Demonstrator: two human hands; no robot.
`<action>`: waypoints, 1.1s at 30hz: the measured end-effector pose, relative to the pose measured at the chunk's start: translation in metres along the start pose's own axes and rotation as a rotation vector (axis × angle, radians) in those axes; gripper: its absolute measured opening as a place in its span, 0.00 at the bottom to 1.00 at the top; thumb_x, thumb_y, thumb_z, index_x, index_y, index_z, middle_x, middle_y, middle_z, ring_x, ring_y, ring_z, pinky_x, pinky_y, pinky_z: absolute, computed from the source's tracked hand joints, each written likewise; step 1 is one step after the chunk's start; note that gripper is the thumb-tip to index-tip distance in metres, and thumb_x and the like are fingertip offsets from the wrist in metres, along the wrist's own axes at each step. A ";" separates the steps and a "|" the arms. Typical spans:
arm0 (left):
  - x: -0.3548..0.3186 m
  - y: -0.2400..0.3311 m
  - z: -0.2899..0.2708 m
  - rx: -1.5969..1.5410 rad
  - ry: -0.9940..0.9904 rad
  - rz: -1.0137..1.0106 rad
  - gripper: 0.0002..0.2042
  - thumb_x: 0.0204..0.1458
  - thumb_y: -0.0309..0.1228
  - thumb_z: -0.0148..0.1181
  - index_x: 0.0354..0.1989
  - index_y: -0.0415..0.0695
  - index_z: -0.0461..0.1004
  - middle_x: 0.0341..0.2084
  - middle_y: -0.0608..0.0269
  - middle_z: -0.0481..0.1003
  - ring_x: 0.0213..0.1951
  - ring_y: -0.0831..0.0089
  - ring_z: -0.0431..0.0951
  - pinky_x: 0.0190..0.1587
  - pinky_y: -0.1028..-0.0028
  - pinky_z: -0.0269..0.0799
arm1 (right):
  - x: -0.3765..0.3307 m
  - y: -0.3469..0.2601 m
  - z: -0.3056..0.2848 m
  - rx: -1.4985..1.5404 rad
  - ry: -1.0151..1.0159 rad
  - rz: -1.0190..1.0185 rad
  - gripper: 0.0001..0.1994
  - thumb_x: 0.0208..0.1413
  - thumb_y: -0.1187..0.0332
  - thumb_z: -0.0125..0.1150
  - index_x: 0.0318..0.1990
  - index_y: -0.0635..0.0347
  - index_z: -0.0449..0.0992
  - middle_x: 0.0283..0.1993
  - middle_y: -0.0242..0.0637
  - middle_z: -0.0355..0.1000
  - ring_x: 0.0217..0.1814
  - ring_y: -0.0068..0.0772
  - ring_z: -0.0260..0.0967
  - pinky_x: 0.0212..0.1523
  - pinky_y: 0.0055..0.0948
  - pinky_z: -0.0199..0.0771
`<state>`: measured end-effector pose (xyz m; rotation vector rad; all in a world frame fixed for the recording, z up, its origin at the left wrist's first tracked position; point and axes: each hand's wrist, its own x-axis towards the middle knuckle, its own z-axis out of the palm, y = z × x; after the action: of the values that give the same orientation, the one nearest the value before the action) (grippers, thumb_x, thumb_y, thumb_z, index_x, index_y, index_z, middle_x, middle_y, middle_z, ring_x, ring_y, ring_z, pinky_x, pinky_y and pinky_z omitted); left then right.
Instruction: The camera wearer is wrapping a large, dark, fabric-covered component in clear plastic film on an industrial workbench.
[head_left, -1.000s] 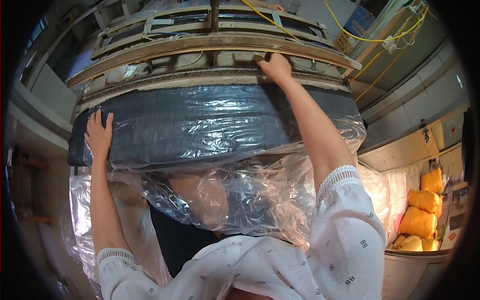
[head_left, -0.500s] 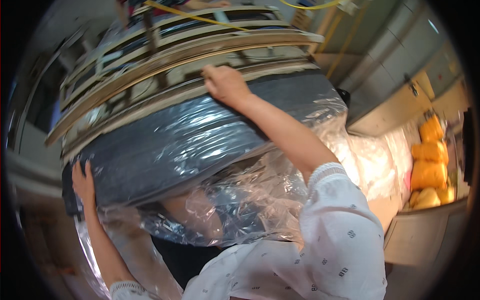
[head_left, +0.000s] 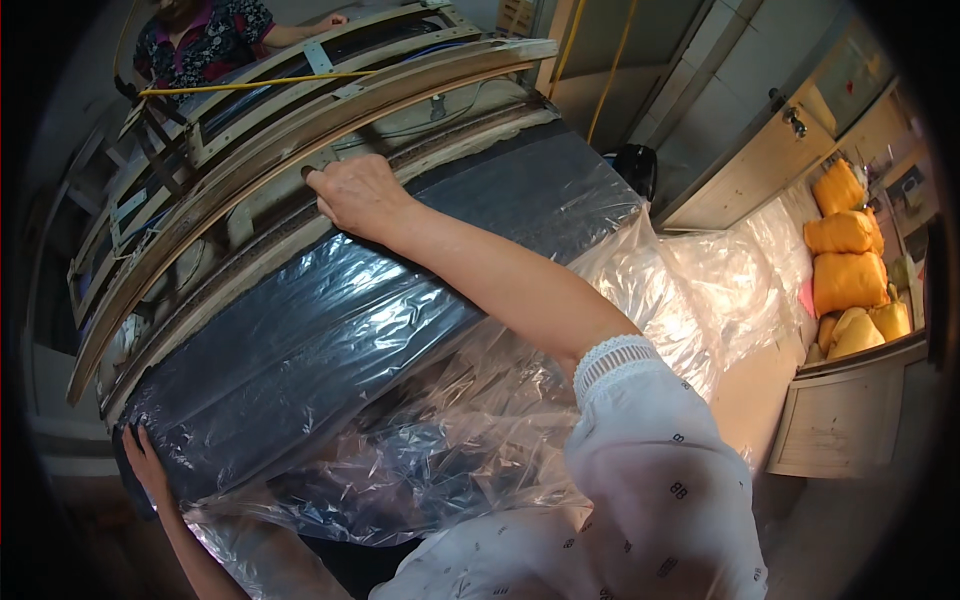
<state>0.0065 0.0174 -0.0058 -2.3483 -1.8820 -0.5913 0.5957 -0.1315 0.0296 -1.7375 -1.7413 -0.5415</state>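
Note:
A wide sheet of clear plastic film [head_left: 300, 340] lies over a dark, flat bed and drapes in crumpled folds toward me. My right hand [head_left: 362, 197] reaches across to the far edge of the bed, its fingers curled closed beside a pale strip [head_left: 240, 268]. What it pinches, if anything, is hidden; a small dark spot shows at its fingertips. At the bed's near left corner, my left hand [head_left: 147, 468] rests on the film with fingers spread.
Beyond the strip rises a long slatted frame [head_left: 330, 110] with a yellow rod [head_left: 250, 83] across it. Another person [head_left: 200, 40] stands behind it. More film [head_left: 730, 290] spreads to the right, near a cabinet door [head_left: 750, 175] and stacked orange bundles [head_left: 848, 280].
The view has turned, so the frame sits further left and steeper, and more of the other person shows. My right hand stays closed at the strip; my left remains spread at the corner.

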 end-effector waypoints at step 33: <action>-0.015 0.024 -0.002 0.036 0.254 -0.002 0.21 0.53 0.43 0.48 0.52 0.44 0.65 0.53 0.57 0.64 0.56 0.61 0.61 0.56 0.59 0.54 | 0.028 -0.088 0.012 -0.233 -0.204 0.056 0.09 0.50 0.65 0.48 0.37 0.57 0.60 0.24 0.49 0.70 0.26 0.54 0.69 0.26 0.49 0.67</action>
<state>0.0263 -0.0032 -0.0048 -2.1327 -1.7673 -0.8047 0.5083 -0.1073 0.0512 -2.0606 -1.8196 -0.5796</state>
